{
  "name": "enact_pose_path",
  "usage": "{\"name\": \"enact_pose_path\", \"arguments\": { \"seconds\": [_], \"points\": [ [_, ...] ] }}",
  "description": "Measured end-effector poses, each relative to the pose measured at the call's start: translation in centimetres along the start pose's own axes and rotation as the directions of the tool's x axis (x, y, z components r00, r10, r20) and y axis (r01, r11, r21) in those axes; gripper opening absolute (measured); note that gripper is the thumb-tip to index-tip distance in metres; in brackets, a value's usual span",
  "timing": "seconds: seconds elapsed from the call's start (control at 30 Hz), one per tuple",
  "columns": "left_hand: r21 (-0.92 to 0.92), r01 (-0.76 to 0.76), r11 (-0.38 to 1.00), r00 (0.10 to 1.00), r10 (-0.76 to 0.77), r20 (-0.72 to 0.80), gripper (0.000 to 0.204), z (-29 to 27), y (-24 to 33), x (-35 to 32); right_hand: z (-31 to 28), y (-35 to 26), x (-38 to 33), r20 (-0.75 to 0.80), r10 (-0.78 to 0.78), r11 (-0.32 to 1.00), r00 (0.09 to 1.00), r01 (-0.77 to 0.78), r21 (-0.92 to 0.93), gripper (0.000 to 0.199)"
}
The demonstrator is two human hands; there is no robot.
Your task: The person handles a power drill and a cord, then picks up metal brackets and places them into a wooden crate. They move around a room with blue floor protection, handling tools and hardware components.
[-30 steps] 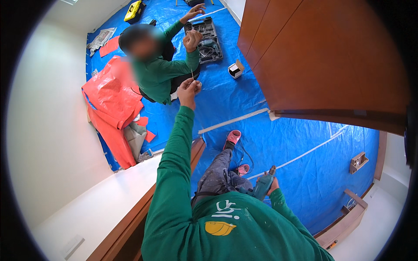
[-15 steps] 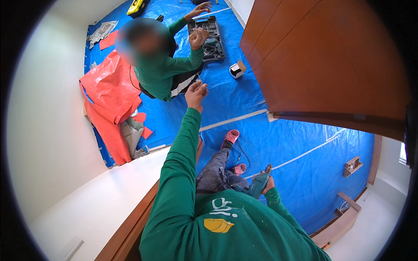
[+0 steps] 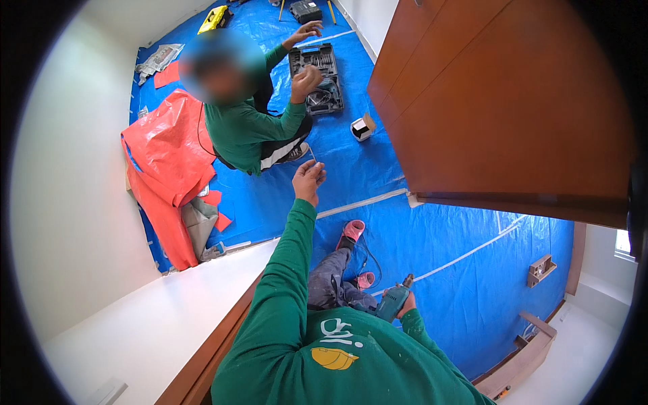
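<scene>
Step in hand, by my read: bit handling, w/ the L hand (image 3: pixel 308 181) presenting a thin rod (image 3: pixel 312 154), prob. a drill bit, while the R hand (image 3: pixel 407 307) keeps the power drill (image 3: pixel 393 302) off to the side. Next move prob. calls for a firm pinch on so slim a piece, plus bringing rod & chuck together if it's meant for that drill. L arm is stretched nearly straight out ahead, well away from the torso; thumb & fingers pinch the rod's near end, its free end pointing up & away. R arm is bent, low by the R hip; fingers wrap the drill's body, partly hidden behind it, chuck angled fwd & right. Can't tell if the chuck's loaded. Beyond the rod, a crouching co-worker (image 3: pixel 236 128) has one hand (image 3: pixel 306 82) raised, fingers bunched & blurry, contents unclear, nr the open tool case (image 3: pixel 316 62) on the blue sheeting (image 3: pixel 432 246).
</scene>
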State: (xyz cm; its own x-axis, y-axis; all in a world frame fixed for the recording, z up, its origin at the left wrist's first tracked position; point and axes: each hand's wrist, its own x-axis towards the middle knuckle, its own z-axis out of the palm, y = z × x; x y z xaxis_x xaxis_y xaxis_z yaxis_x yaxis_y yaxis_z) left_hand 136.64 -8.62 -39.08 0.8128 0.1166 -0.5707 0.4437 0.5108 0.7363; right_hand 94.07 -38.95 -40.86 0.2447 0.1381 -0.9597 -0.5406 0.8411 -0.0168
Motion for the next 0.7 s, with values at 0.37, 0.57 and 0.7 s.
{"name": "enact_pose_path", "arguments": {
  "seconds": [0.37,0.57,0.7],
  "points": [
    [0.067,0.069,0.995,0.997,-0.071,0.036,0.036,0.8,-0.2,5.5,2.4,-0.6,-0.1,-0.012,0.017,0.999,1.000,-0.017,0.037,0.043],
    [0.177,0.037,0.983,0.997,-0.026,-0.066,0.035,2.2,2.7,11.4,4.3,-0.8,0.3,-0.020,0.032,0.999,0.999,-0.031,0.041,0.039],
    [0.236,0.025,0.971,0.993,0.003,-0.118,0.034,3.1,3.9,13.5,5.0,-0.9,0.6,-0.025,0.037,0.999,0.999,-0.037,0.019,0.041]
  ]
}}
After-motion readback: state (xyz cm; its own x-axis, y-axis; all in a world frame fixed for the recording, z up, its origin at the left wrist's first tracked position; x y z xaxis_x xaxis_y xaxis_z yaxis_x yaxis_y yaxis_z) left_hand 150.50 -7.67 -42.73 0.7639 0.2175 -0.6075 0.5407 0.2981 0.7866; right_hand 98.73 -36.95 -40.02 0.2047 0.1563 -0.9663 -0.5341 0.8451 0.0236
